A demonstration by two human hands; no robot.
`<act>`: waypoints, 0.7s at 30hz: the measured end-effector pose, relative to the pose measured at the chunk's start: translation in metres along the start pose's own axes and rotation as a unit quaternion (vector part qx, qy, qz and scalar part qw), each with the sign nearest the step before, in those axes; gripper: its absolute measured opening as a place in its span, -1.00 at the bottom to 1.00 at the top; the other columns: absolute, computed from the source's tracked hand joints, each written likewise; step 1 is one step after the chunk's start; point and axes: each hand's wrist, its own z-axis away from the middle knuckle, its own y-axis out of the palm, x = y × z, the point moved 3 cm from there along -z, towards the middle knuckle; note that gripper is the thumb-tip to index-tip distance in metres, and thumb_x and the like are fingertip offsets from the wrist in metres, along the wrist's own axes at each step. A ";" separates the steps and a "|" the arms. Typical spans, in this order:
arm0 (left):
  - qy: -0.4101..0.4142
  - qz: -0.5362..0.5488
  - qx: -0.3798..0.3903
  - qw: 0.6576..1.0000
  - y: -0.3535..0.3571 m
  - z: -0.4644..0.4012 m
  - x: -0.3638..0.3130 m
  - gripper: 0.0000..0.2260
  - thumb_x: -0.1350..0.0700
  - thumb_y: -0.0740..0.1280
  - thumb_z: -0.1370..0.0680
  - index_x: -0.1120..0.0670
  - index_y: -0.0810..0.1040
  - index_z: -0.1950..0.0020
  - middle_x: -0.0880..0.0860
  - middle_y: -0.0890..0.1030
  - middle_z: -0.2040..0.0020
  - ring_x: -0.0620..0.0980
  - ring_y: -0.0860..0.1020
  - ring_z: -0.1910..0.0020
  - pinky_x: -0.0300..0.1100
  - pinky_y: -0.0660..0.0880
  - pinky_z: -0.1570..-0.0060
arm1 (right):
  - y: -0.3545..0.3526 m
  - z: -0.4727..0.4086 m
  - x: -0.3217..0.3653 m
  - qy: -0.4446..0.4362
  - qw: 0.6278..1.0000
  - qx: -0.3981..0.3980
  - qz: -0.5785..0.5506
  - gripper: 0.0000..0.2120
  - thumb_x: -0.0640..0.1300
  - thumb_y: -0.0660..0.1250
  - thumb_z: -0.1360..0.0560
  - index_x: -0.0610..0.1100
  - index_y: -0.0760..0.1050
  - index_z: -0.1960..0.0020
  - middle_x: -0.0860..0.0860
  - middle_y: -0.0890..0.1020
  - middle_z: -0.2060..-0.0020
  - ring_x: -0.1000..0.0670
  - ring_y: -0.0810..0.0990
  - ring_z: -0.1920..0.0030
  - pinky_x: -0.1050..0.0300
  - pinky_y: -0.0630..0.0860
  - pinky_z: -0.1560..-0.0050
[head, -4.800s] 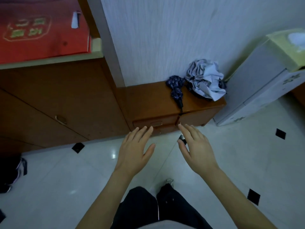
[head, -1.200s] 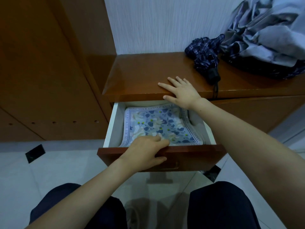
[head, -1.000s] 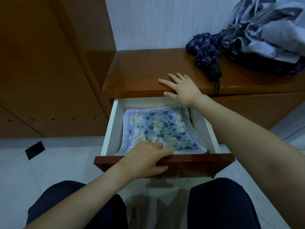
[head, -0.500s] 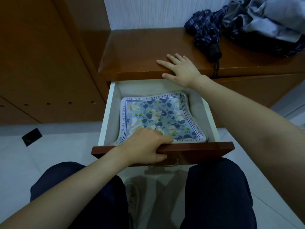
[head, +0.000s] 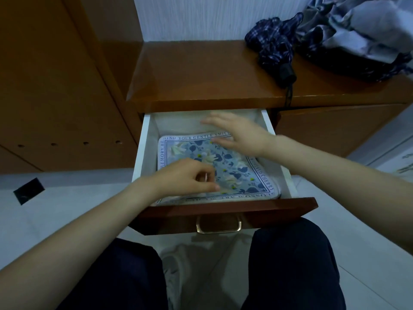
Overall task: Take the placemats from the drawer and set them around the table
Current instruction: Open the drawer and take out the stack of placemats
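The wooden drawer [head: 225,212] stands pulled out, its brass handle toward me. Inside lies a stack of blue floral placemats [head: 232,168] with a lettered border. My left hand [head: 190,180] hovers over the near left part of the top mat with its fingers loosely curled and nothing in them. My right hand [head: 237,133] reaches in over the far right corner of the mats, fingers straight and blurred by motion. Whether either hand touches the mat cannot be told.
A folded dark plaid umbrella [head: 274,48] and a crumpled grey-blue cloth [head: 357,30] lie on the low cabinet top [head: 201,74] behind the drawer. A tall wooden cabinet [head: 55,86] stands to the left. My knees are just under the drawer front on the white tiled floor [head: 55,209].
My left hand has let go of the drawer front and moved in over the mats. My right hand has left the cabinet top and dropped into the drawer.
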 end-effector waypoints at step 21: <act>0.037 -0.068 0.020 0.997 0.026 0.002 0.022 -0.63 -0.24 0.34 -0.45 -0.09 0.48 -0.16 -0.14 0.56 -0.01 -0.15 0.53 0.03 -0.15 0.49 0.01 | 0.070 0.068 0.015 0.060 0.968 0.174 -0.170 -0.46 0.15 0.42 -0.44 0.02 0.42 -0.36 0.13 0.54 -0.23 0.15 0.49 -0.22 0.09 0.43 -0.25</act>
